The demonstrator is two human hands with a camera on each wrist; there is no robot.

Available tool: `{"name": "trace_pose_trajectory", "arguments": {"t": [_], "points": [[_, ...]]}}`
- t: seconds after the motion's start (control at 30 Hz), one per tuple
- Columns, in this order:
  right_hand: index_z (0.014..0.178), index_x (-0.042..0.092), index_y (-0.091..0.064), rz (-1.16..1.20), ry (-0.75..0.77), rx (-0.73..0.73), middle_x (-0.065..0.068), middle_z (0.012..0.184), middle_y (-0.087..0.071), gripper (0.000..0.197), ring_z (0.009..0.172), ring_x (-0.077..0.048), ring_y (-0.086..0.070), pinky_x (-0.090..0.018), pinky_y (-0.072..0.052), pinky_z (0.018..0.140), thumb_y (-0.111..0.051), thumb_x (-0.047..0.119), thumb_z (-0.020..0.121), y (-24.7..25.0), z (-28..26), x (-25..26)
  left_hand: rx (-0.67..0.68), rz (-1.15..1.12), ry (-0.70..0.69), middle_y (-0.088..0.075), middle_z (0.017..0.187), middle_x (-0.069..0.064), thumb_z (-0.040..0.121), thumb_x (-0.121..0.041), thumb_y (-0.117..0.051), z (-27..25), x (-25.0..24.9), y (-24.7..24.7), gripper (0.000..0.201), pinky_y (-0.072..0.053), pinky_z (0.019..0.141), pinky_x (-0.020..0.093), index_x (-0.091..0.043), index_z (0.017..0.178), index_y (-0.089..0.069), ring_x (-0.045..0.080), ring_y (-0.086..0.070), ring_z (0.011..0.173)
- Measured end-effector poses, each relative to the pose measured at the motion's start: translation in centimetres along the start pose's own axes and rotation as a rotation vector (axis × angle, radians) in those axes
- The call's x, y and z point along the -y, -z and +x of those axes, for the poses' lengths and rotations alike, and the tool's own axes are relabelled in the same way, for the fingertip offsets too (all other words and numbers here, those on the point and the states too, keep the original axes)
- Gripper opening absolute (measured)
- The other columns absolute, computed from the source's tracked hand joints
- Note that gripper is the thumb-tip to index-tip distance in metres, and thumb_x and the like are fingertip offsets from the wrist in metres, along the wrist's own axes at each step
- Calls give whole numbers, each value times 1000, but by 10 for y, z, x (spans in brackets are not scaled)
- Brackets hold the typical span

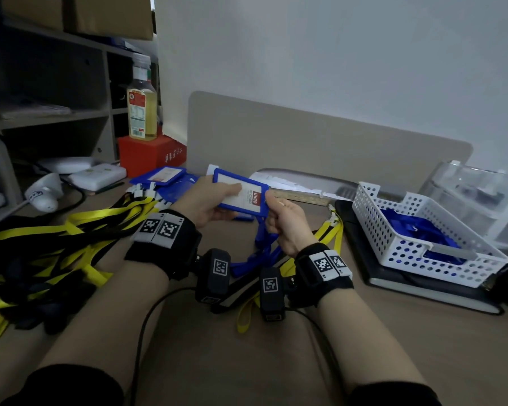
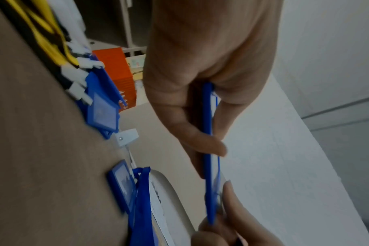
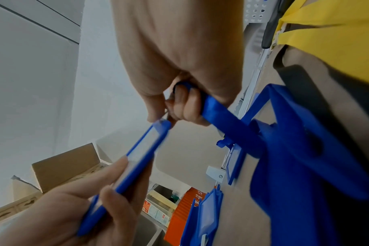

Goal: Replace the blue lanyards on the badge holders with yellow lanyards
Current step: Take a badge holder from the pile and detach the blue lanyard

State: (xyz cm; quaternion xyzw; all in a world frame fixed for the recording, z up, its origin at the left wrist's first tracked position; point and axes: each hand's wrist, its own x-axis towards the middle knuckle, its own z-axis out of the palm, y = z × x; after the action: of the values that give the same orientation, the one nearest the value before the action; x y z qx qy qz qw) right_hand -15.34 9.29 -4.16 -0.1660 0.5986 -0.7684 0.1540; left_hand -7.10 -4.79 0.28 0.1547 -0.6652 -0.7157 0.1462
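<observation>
A blue badge holder (image 1: 244,191) with a white card is held above the desk. My left hand (image 1: 208,205) grips its left part, thumb on the card face, fingers behind; the left wrist view shows the badge holder (image 2: 209,133) edge-on. My right hand (image 1: 285,221) pinches the holder's right end, where the blue lanyard (image 1: 261,250) joins it, and its fingers curl round the blue lanyard (image 3: 228,119). The strap hangs down to the desk between my wrists. A yellow lanyard (image 1: 332,235) lies under my right wrist. A heap of yellow lanyards (image 1: 71,230) lies at the left.
More blue badge holders (image 1: 162,175) lie behind my left hand. A white perforated basket (image 1: 417,238) holding blue lanyards stands at the right on a dark pad. A red box (image 1: 150,153) with a bottle (image 1: 141,109) on it stands behind left, by shelves. A clear container (image 1: 481,194) is far right.
</observation>
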Motion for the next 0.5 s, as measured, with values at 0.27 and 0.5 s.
{"name": "trace_pose_trajectory", "arguments": {"t": [0.27, 0.5], "points": [[85, 8, -59, 3, -28, -52, 0, 67, -52, 27, 51, -7, -36, -21, -27, 47, -47, 27, 101, 0, 1, 4, -105, 347, -258, -67, 95, 11, 93, -14, -58, 2, -8, -5, 13, -60, 61, 39, -5, 102, -60, 16, -65, 76], [90, 6, -59, -10, -33, -116, 0, 62, -46, 21, 45, -6, -34, -18, -28, 40, -51, 24, 99, 0, 4, 2, -1, 693, -449, -67, 80, 9, 94, -24, -56, -1, -5, -5, 17, -54, 53, 35, -9, 88, -62, 22, -64, 54]]}}
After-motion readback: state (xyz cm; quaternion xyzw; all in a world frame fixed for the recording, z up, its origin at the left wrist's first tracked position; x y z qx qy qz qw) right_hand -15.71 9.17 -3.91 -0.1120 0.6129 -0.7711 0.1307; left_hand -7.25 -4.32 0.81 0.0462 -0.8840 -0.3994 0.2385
